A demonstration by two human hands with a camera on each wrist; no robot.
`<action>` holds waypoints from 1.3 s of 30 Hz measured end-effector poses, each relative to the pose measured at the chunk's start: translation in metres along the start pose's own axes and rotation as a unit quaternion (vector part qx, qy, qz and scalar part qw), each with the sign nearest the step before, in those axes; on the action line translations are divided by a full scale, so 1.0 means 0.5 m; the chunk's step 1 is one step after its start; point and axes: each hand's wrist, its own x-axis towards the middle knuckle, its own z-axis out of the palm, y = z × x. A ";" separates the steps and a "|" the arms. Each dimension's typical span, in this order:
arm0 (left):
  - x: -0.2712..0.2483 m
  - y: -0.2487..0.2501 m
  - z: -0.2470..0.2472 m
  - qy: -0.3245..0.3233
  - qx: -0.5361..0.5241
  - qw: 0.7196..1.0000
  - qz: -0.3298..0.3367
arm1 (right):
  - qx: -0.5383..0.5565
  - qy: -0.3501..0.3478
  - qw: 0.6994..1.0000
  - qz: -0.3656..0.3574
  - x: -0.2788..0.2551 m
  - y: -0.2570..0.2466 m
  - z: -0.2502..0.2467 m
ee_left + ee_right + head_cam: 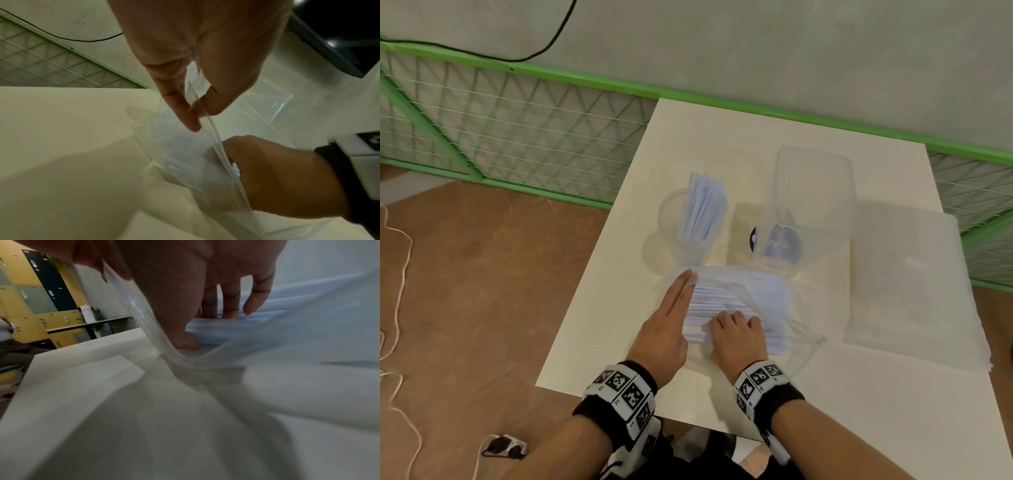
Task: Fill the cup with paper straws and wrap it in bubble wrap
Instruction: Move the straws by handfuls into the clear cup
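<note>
The job looks partly done. The cup (pixel 690 236) stands on the white table (pixel 599 342), over on the left, and a bunch of paper straws (pixel 703 209) already sticks up out of it, leaning to the right. There seems to be room for more. Nothing is wrapped yet.

In front of the cup lies a clear plastic bag (pixel 774 291) with many more wrapped straws (pixel 722 301) lying flat inside. The left hand (pixel 671 325) is at the bag's left end. From the wrist view, its thumb and a finger pinch the bag's open edge and hold it up. The right hand (pixel 739 339) is inside the bag's mouth with its fingers curled down on the pile of straws. I cannot tell if it has hold of any straw yet.

So I think the step now is taking more straws out to put in the cup.

Right of the cup stands a clear plastic box (pixel 811 205), with something purple (pixel 754 238) seen beside and through it. Farther right lies the bubble wrap (pixel 914 281), flat on the table and well apart from the cup. The wrapping is still to do.

The floppy bag could get in the way when straws come out. The cup is just behind the bag, so a bump could tip it over.
</note>
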 end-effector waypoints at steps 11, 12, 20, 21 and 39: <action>0.006 -0.009 -0.009 -0.003 0.001 1.000 -0.007 | 0.106 -0.002 0.994 -0.032 -0.015 0.050 -0.030; 0.007 -0.008 -0.009 -0.004 0.003 1.000 -0.008 | 0.099 -0.007 0.995 -0.035 -0.016 0.049 -0.026; 0.014 -0.006 -0.012 -0.013 0.015 1.000 -0.013 | 0.054 -0.038 0.997 -0.028 -0.002 0.031 -0.021; 0.014 -0.007 -0.013 -0.014 0.014 1.000 -0.013 | 0.040 -0.039 0.998 -0.028 0.001 0.028 -0.023; 0.017 0.001 -0.024 -0.015 0.015 1.000 -0.009 | -0.037 -0.023 0.995 -0.084 -0.001 0.007 -0.030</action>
